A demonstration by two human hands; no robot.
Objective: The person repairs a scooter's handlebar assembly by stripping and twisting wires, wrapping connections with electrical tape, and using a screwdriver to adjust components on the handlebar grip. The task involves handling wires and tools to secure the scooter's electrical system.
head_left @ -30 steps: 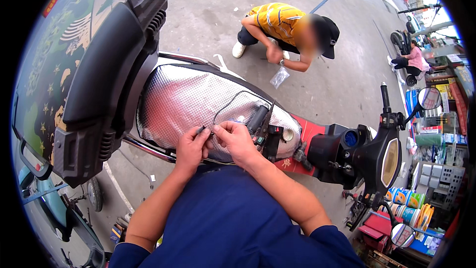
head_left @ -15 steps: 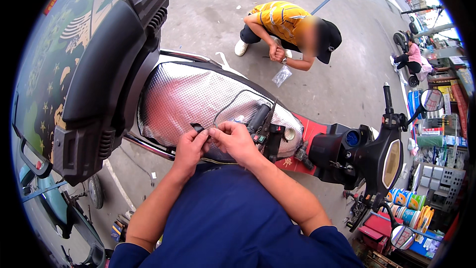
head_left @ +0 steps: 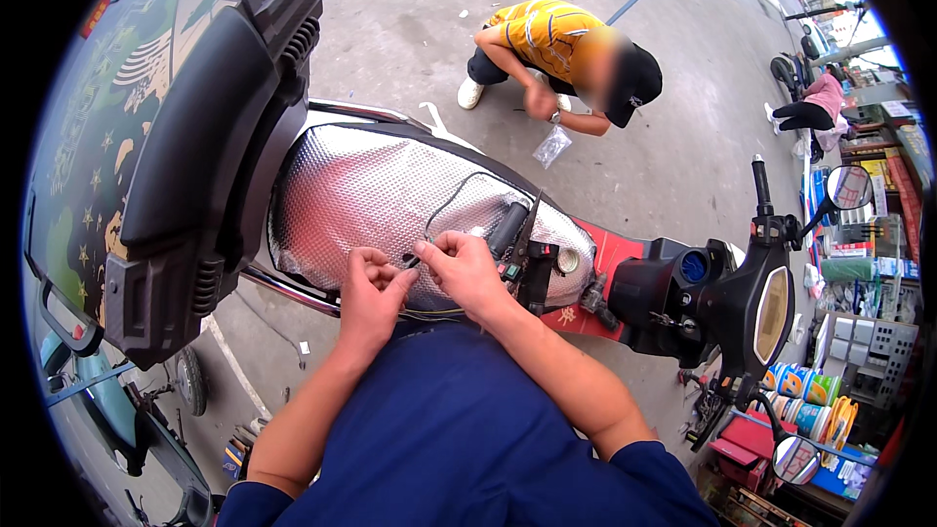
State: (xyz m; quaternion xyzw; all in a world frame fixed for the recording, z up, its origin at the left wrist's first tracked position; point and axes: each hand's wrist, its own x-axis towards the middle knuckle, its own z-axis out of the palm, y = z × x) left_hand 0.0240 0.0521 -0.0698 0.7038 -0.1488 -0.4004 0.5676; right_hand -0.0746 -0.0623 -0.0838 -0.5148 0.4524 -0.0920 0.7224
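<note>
Over a scooter seat with a silver quilted cover [head_left: 361, 176], my two hands work close together. My right hand [head_left: 463, 275] pinches the end of a thin black wire [head_left: 451, 199] that loops over the cover. A small black piece [head_left: 410, 260] shows at its fingertips; its kind is too small to tell. My left hand [head_left: 375, 295] is closed just beside it, thumb and fingers curled, and whatever they hold is hidden. Right of my hands lie a black cylinder [head_left: 509, 226], a dark pointed tool [head_left: 530, 230], a black strap [head_left: 536, 279] and a small round roll [head_left: 567, 262].
A large black-edged box [head_left: 210, 137] rises behind the seat at left. Handlebars [head_left: 763, 263] with mirrors stand at right. Beyond the scooter a person in a yellow striped shirt [head_left: 542, 34] crouches, a clear plastic bag [head_left: 552, 145] below their hands. Shop goods [head_left: 869, 332] line the right side.
The black strip that stood up from my left fingers is no longer seen there. My left hand has moved slightly left and down, its fingers more curled. The crouching person's hands have shifted.
</note>
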